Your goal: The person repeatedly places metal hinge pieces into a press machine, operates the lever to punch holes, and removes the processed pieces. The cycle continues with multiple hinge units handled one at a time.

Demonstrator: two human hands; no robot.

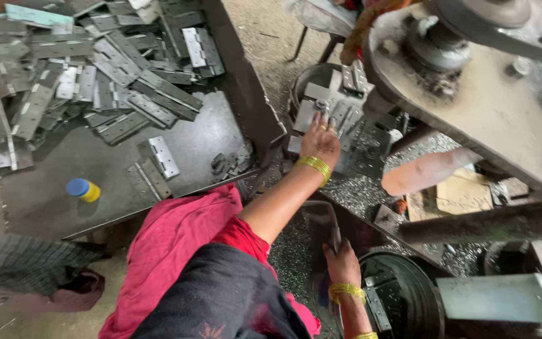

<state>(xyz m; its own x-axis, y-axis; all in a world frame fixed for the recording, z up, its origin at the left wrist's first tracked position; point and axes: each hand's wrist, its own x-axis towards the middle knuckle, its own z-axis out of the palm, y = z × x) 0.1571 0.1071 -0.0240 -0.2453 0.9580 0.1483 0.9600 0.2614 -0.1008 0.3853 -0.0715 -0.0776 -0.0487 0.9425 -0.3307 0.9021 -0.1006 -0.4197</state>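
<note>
My left hand [320, 143] reaches out over a round metal tub [302, 78] heaped with flat grey hinges [340, 107]. Its fingers lie bent on the top pieces, and the grip underneath is hidden. A yellow bangle sits on that wrist, and a red sleeve covers the upper arm. Lower down, my right hand [341, 258], also with yellow bangles, holds the near edge of a dark pan [321, 220] strewn with metal shavings. Just right of it stands a second round tub [409, 295] with a few hinges inside.
At upper left, a dark steel table [202, 135] carries a large pile of hinges [95, 69] and a small yellow bottle with a blue cap [83, 189]. A heavy press machine [490, 100] fills the right side. Shavings cover the floor around the tubs.
</note>
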